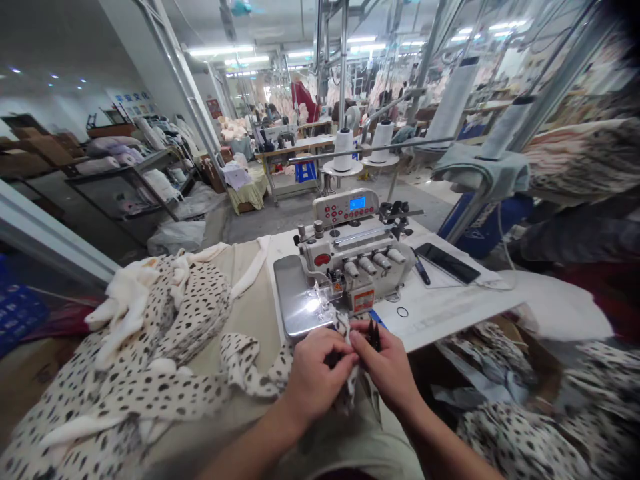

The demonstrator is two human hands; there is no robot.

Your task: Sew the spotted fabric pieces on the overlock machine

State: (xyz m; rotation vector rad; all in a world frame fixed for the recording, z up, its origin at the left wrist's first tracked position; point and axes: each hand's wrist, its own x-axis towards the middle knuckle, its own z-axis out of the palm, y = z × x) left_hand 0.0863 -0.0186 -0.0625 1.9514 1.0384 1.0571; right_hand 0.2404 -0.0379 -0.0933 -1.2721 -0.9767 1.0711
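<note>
My left hand (317, 370) is closed, pinching an edge of white fabric with dark spots (343, 325) just in front of the overlock sewing machine (357, 263). Against it, my right hand (387, 367) grips the same cloth between thumb and fingers. Dark pointed blades, which look like thread snips (374, 333), stick up from within my right hand. The cloth lies close to the machine's lit metal plate (300, 300), and part of it hangs below my fingers. A spotted strip (250, 363) trails leftward from my left hand.
A heap of spotted fabric (195, 300) covers the left side. On the table's right lie a phone (447, 262), a pen (421, 268) and a black ring (403, 312). Thread cones (343, 150) stand behind the machine. More spotted cloth (520, 440) is piled at lower right.
</note>
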